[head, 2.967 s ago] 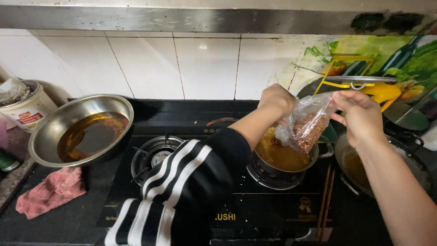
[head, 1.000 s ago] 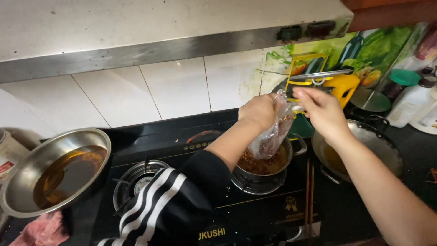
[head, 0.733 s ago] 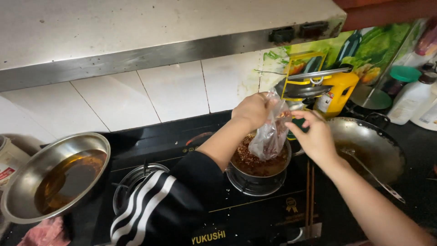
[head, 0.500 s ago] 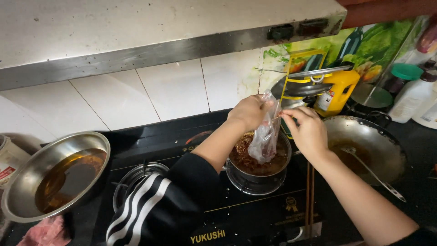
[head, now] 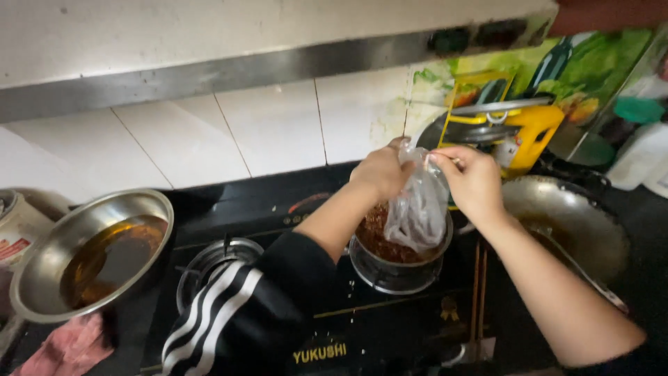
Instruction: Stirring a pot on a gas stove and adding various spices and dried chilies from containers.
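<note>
Head view, the only one I have: both hands hold a clear plastic bag (head: 417, 209) above a small steel pot (head: 398, 268) on the black stove (head: 278, 209). My left hand (head: 381, 169) pinches the bag's top edge from the left, my right hand (head: 473, 182) pinches it from the right, and each grip is closed on the plastic. The bag hangs mouth-down, its lower end inside the pot's rim, just over the reddish-brown, crumbly filling already there.

To empty it well, I judge the mouth should stay low inside the rim so nothing scatters onto the stove, with the top corners held apart and lifted so the film hangs straight. A few pale specks lie on the stove in front of the pot, so spill looks like a real risk. I cannot tell how much remains inside the bag.

Pose: my left forearm, in a dark sleeve with white stripes, crosses from lower left toward the pot; my bare right forearm comes in from lower right, wrist bent down. A wok (head: 570, 223) stands just right of the pot, chopsticks (head: 479, 292) lie between them, and a steel bowl (head: 90, 257) of dark liquid stands well apart at left.
</note>
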